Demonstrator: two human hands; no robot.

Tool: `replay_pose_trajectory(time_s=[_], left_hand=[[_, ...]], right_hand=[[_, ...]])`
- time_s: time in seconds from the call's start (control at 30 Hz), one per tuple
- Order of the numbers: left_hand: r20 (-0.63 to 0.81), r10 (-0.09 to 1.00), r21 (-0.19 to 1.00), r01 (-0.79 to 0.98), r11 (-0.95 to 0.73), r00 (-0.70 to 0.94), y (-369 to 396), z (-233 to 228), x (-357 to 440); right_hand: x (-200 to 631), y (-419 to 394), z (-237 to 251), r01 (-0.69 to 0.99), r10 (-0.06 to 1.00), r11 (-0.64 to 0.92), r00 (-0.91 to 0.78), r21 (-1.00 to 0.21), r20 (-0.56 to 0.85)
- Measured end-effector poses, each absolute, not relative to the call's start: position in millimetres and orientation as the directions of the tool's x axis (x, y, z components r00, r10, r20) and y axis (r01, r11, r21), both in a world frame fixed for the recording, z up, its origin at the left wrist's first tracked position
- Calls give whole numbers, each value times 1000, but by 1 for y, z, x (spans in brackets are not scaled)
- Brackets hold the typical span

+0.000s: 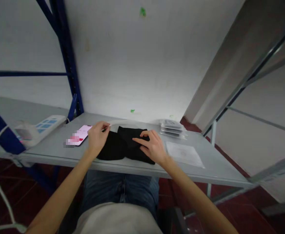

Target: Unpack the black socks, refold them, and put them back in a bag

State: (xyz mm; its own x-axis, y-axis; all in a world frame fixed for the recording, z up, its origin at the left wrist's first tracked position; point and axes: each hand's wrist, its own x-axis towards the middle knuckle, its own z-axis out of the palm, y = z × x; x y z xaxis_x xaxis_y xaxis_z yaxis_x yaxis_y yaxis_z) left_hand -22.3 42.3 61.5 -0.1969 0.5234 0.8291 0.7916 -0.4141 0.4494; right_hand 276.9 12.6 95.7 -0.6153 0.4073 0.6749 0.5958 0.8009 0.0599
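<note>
A folded black cloth [118, 148] lies on the grey table [215, 169] in front of me. My left hand [97, 136] pinches the edge of a clear plastic bag [123, 123] at the cloth's far left corner. My right hand [152, 146] rests flat on the right part of the cloth, fingers spread and pressing it down. The bag's far side is thin and hard to make out.
A phone [80, 135] with a pink screen lies left of the cloth. A white power strip [41, 128] with a cable sits farther left. A stack of clear packets [171, 128] and a flat sheet [183, 154] lie to the right. Blue shelf posts [66, 58] stand behind.
</note>
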Motion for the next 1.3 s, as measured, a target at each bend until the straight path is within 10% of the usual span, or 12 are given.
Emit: replay_pose_trajectory(time_s=[0.53,0.83,1.3], left_hand=[[775,583,596,584,-550,-242,33,68,8],[770,623,595,507,-624,-136,11,65,52],[845,511,414,411,-812,159,5,69,64]], right_hand=[[305,86,47,606,493,768,-767,210,411],[276,-11,75,759,367,647,-393,72,843],[274,-7,83,744,319,623,-524,241,790]])
